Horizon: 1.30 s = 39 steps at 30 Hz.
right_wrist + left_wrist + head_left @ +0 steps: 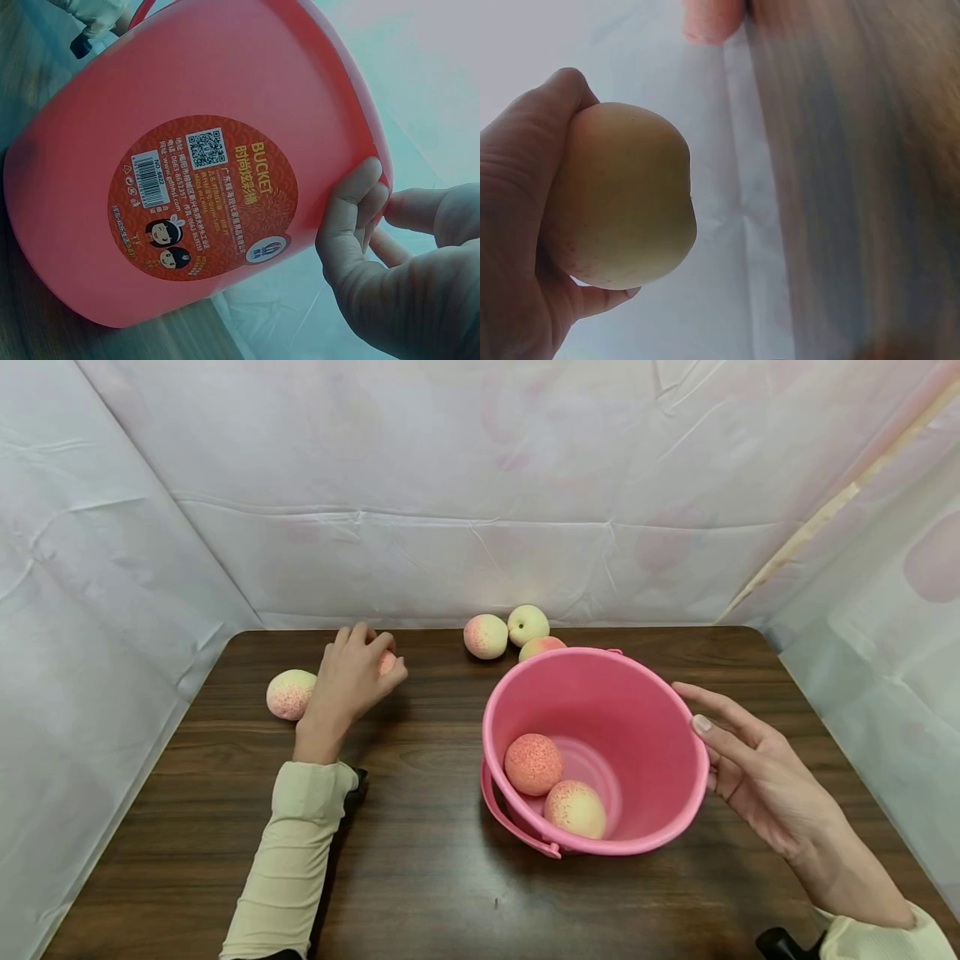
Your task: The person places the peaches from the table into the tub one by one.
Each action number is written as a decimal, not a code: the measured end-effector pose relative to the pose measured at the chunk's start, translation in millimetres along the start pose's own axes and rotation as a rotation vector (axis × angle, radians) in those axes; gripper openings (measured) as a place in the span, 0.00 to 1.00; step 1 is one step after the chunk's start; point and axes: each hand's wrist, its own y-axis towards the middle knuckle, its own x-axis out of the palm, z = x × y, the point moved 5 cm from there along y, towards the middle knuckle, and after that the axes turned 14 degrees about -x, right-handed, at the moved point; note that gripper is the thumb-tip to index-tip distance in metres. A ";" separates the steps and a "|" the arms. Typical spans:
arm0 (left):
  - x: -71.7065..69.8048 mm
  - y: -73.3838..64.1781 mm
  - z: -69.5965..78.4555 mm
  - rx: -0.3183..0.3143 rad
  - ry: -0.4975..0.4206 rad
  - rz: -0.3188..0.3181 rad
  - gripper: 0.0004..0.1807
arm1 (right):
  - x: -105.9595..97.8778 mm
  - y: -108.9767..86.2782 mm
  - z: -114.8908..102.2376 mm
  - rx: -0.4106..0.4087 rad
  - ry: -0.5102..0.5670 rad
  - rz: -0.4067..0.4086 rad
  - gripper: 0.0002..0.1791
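Note:
My left hand [347, 681] grips a peach [622, 199] over the left part of the table; in the head view the fingers hide most of it. Another peach [290, 694], yellow with pink speckles, lies just left of that hand. With thumb and fingers, my right hand [772, 777] pinches the right rim of a pink bucket [637, 727]. Inside the bucket rest an orange-red peach [533, 764] and a paler speckled one [575, 809]. A round red label [202, 199] shows on the bucket's outer side in the right wrist view.
Behind the bucket, near the table's back edge, are a speckled peach [485, 637], a pale yellow one [528, 624] and a partly hidden one [542, 647]. The bucket's handle [510, 818] hangs at its left. White sheeting [450, 560] surrounds the dark wooden table [427, 877].

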 end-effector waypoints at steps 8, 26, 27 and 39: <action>-20.8 -2.2 21.7 0.071 0.007 0.065 0.14 | 0.5 0.5 0.1 -0.003 -0.011 0.002 0.29; -68.5 -6.3 81.8 0.260 -0.025 0.160 0.09 | 1.0 1.2 0.4 -0.015 0.000 -0.004 0.28; -70.7 -6.7 85.5 0.270 -0.029 0.159 0.09 | 1.2 1.3 0.3 -0.016 0.004 -0.005 0.28; -93.2 -9.8 122.9 0.380 -0.037 0.191 0.09 | 1.2 1.2 0.2 -0.021 0.025 -0.010 0.28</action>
